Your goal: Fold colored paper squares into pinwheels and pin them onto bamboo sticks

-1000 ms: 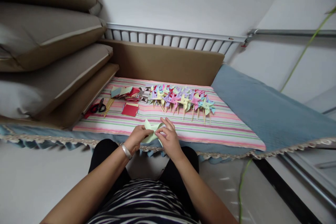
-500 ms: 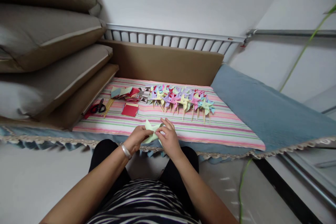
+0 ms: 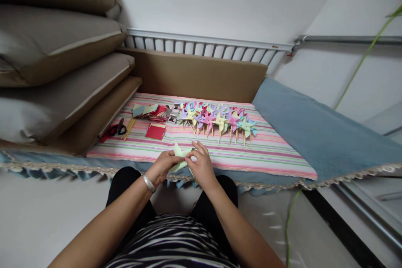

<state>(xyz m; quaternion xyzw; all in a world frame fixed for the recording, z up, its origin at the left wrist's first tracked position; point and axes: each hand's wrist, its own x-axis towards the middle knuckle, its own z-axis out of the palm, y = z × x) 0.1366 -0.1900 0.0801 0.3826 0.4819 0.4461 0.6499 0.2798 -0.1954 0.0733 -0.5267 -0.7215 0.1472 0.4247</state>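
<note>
A pale green paper pinwheel [image 3: 178,150] is held between my two hands at the front edge of the striped cloth. My left hand [image 3: 163,165] pinches it from the left, thumb near its middle. With thumb and index finger pressed together at its centre, my right hand [image 3: 202,165] grips the same pinwheel; the other fingers are raised. Whether a pin sits between the fingertips is too small to tell. Beyond my hands lie many finished-looking pinwheels on sticks [image 3: 220,121] in several colours.
Red and pale paper squares [image 3: 155,131] lie left of centre, with more paper pieces [image 3: 146,110] behind. Black-handled scissors [image 3: 119,128] and thin wooden sticks [image 3: 130,129] are at the left. Stacked cushions [image 3: 63,75] rise there, and a brown board [image 3: 201,73] stands at the back.
My hands stay almost in place on the pale green pinwheel. My right fingertips have shifted slightly left at its centre, closer to my left thumb.
</note>
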